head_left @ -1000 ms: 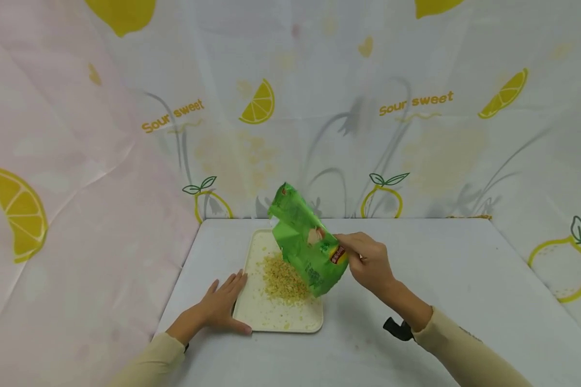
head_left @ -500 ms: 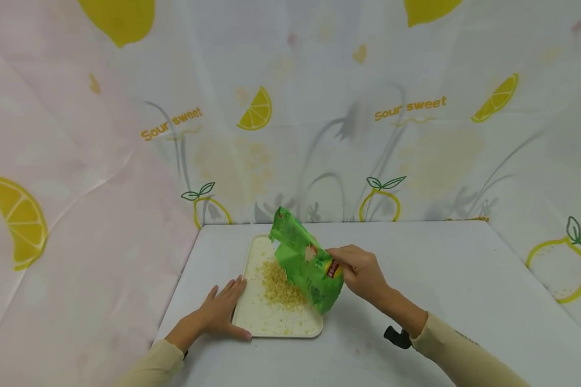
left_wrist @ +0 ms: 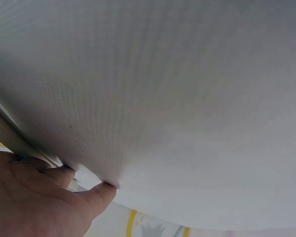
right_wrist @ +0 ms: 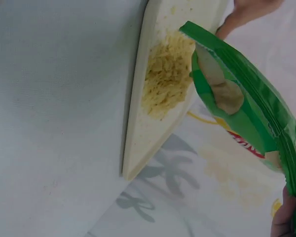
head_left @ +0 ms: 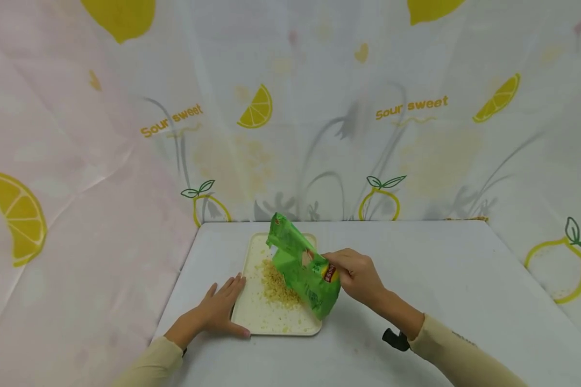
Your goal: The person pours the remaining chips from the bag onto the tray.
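Observation:
A cream rectangular tray (head_left: 259, 314) lies on the table with a heap of yellowish crumbs (head_left: 277, 287) on it and loose bits scattered around. My right hand (head_left: 358, 273) grips a green printed snack bag (head_left: 302, 269) by its right side, tilted over the tray's right part. In the right wrist view the bag (right_wrist: 259, 94) has a torn-open edge facing the crumb heap (right_wrist: 165, 79). My left hand (head_left: 221, 307) rests with fingers spread along the tray's left edge, thumb at its near corner. In the left wrist view its fingers (left_wrist: 101, 195) touch the white surface beside the tray rim.
The white tabletop (head_left: 426, 279) extends to the right of the tray. A lemon-print cloth (head_left: 290, 134) hangs behind the table and along the sides. A black strap piece (head_left: 395, 340) hangs at the right wrist.
The bag in my right hand has lowered, with its upper corner dropping nearer the tray's far end. The left hand has stayed at the tray's edge. The head view has shifted slightly.

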Tool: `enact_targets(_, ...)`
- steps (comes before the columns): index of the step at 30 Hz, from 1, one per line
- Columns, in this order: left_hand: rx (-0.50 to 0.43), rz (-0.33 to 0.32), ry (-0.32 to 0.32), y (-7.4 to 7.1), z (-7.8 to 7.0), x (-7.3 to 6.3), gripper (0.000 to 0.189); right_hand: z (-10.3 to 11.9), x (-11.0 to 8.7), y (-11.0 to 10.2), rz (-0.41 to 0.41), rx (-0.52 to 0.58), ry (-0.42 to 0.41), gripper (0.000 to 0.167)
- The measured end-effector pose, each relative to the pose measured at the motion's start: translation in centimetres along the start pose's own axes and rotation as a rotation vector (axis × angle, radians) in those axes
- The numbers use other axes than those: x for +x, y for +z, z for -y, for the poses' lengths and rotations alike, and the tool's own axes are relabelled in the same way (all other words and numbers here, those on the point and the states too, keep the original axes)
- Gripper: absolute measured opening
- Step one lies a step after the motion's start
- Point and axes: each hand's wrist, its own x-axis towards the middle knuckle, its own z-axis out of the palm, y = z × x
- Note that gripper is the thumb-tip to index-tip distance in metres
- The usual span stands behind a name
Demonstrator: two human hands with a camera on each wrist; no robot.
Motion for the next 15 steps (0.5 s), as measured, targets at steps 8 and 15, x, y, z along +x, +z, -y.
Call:
enact_targets(8,0.002,-0.003,0.004,0.2,0.2,0.1,0.137,0.6,1.5,-0.9,-0.146,0.053,-0.027,0.032)
enact_targets(15,0.009,-0.008,0.015,0.0,0.3,0.2,0.137,0.1,1.1,-0.5,0.007,0.034,-0.031,0.031)
